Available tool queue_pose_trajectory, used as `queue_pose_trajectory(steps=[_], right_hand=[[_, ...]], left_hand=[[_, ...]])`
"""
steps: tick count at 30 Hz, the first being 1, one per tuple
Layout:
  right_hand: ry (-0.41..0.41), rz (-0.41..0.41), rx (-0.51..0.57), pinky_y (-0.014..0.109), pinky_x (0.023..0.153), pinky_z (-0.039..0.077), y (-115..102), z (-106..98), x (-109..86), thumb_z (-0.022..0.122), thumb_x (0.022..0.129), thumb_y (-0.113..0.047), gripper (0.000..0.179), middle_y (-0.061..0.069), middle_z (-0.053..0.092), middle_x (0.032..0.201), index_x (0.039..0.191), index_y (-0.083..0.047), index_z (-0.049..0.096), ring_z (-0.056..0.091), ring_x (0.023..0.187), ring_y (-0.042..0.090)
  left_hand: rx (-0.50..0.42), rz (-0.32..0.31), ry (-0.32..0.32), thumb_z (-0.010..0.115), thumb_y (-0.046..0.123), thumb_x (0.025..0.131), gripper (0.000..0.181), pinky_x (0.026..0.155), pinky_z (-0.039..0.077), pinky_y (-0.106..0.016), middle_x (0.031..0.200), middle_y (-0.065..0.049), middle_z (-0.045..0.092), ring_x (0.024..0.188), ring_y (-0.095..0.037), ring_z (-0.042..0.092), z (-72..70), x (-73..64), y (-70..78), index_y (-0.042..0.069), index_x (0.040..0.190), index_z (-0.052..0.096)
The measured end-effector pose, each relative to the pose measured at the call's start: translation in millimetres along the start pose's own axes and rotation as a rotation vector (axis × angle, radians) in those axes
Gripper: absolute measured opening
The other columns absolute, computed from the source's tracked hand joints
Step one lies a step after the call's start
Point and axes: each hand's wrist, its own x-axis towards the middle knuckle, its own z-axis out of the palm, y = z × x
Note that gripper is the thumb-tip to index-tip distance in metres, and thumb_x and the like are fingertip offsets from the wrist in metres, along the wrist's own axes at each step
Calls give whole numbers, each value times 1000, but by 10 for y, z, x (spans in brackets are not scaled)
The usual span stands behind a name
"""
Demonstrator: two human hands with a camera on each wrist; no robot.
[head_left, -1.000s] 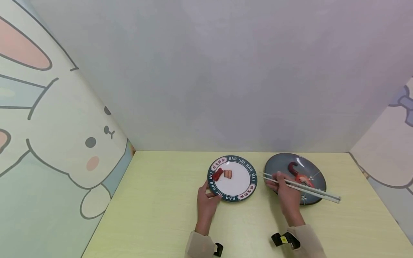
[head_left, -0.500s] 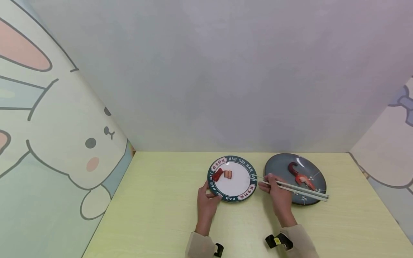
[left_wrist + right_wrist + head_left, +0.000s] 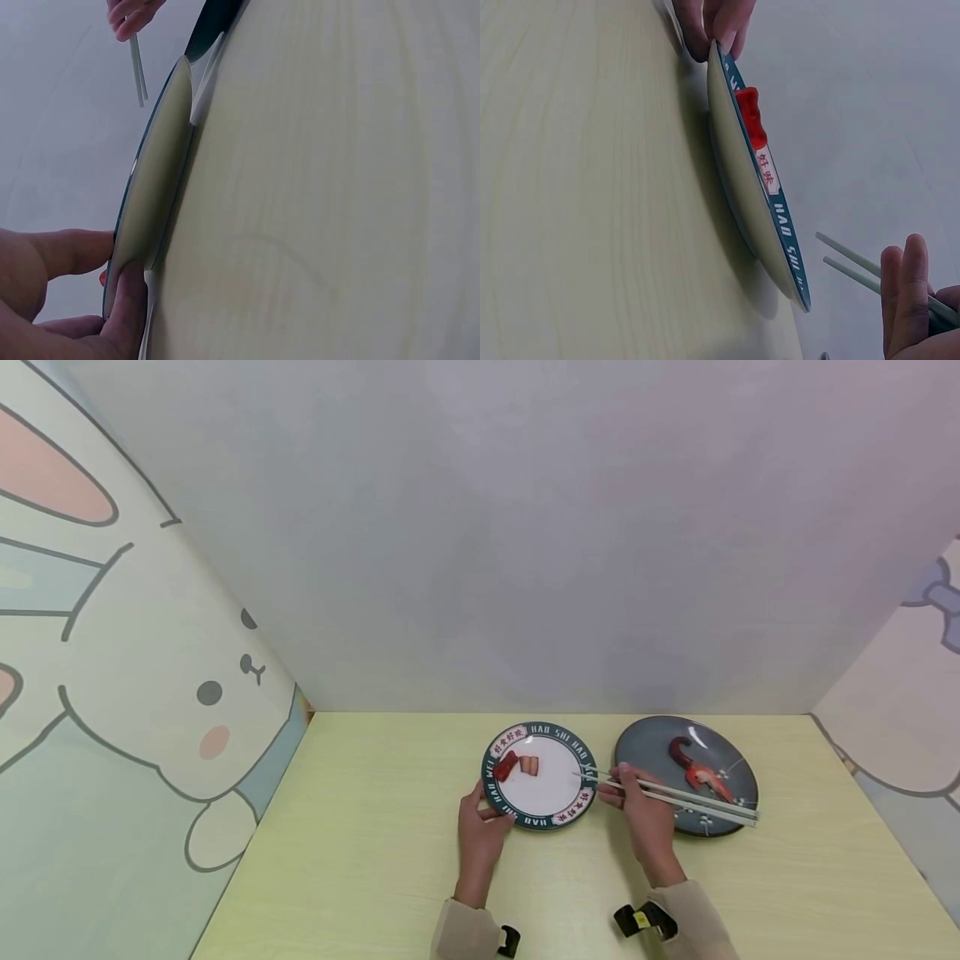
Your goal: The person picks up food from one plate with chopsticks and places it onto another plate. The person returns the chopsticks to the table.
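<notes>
My left hand (image 3: pixel 482 835) grips the near left rim of a white plate (image 3: pixel 543 793) with a dark green lettered border, thumb on top and fingers beneath in the left wrist view. On it lie a red piece of food (image 3: pixel 506 766) and a small pinkish striped piece (image 3: pixel 529 765), side by side at the left. My right hand (image 3: pixel 647 814) holds a pair of pale green chopsticks (image 3: pixel 697 802). Their tips reach over the plate's right side, slightly apart, with nothing between them; the right wrist view shows them above the rim.
A dark grey plate (image 3: pixel 637 745) with white flower marks stands at the right, partly behind my right hand. A red and dark curled piece, like an octopus tentacle (image 3: pixel 699 772), lies in it. A grey wall (image 3: pixel 480 568) rises behind the pale wooden table (image 3: pixel 360 827).
My right hand has moved left with the chopsticks, from over the dark plate's edge until their tips are above the white plate. The left hand and both plates have stayed put.
</notes>
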Motion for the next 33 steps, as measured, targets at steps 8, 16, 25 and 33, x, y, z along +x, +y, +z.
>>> queue_pose_trajectory(steps=[8,16,25,33], right_hand=[[-8,-5,3,27,75,62,1,56,1,54,111,-18,38,14,78,97,123,17,63,77,75,7],[-29,-19,-4,26,77,62,49,99,4,52,112,-17,38,22,75,104,122,18,63,77,75,5],[-58,-28,16,27,78,62,72,179,-16,51,112,-15,38,21,74,104,120,21,60,77,76,6],[-65,-12,9,29,78,63,81,241,-32,51,112,-14,37,23,71,110,123,20,62,77,77,6]], left_hand=[[-13,-3,-1,75,-9,84,79,74,58,-31,130,-14,56,98,-23,63,-11,-21,30,0,157,46],[-12,-11,2,76,-9,84,80,74,57,-32,130,-13,56,98,-23,63,-12,-34,54,1,157,46],[-1,-11,2,76,-8,84,80,74,57,-31,130,-13,56,98,-23,63,-4,-28,54,2,157,47],[0,-14,5,76,-9,84,79,73,57,-30,130,-13,56,98,-22,62,-1,-15,46,2,157,47]])
